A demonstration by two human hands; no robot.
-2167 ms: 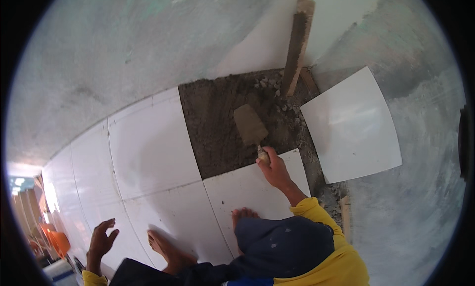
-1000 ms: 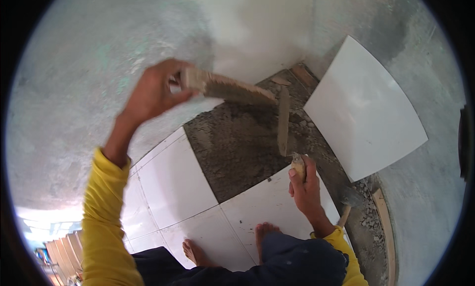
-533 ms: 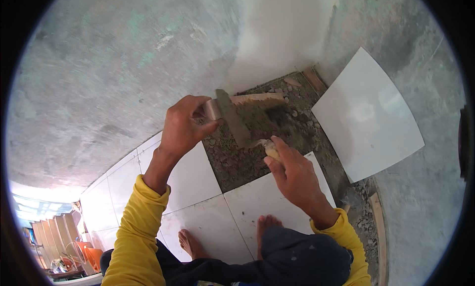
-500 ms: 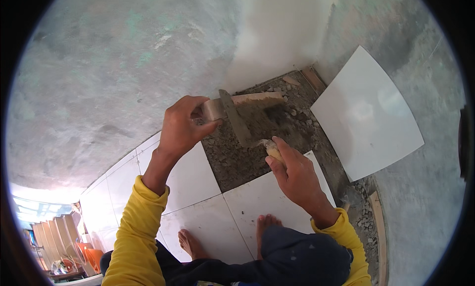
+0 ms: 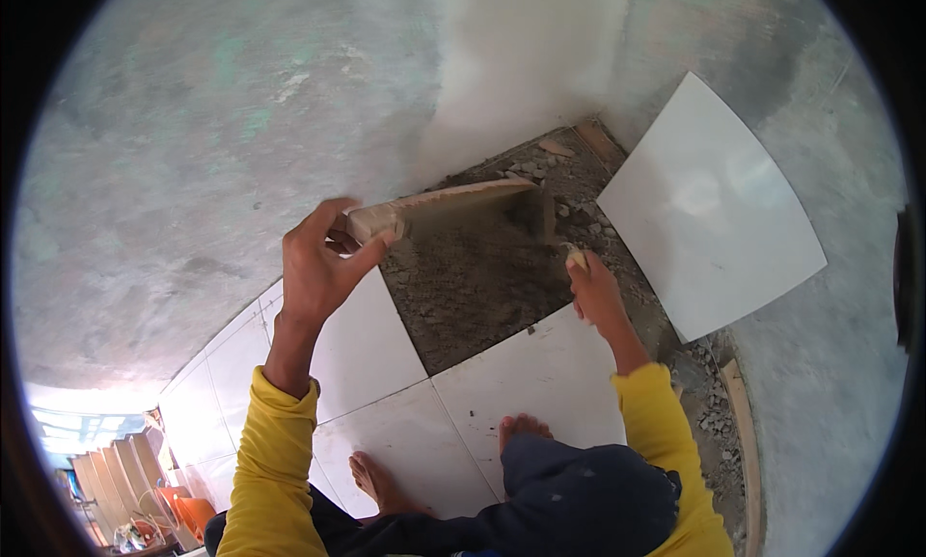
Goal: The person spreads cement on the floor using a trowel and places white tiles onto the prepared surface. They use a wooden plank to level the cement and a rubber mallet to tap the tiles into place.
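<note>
My left hand [image 5: 316,268] grips the near end of a wooden board [image 5: 463,196] between thumb and fingers. The board stands on its long edge along the wall side of the mortar bed [image 5: 473,292], its face smeared with grey mortar. My right hand [image 5: 600,295] is closed round the pale handle of a trowel [image 5: 576,258]. The trowel's dark blade [image 5: 549,217] is seen nearly edge-on beside the board's far end; I cannot tell whether they touch.
White floor tiles [image 5: 395,446] lie under my bare feet and along the left wall. A loose white tile [image 5: 714,210] leans against the right wall. Rubble [image 5: 716,417] and a wooden strip [image 5: 741,441] lie at the right. Orange objects [image 5: 188,511] stand at the lower left.
The trowel has moved right, from the board's near end toward its far end. My left hand and the board have shifted slightly left.
</note>
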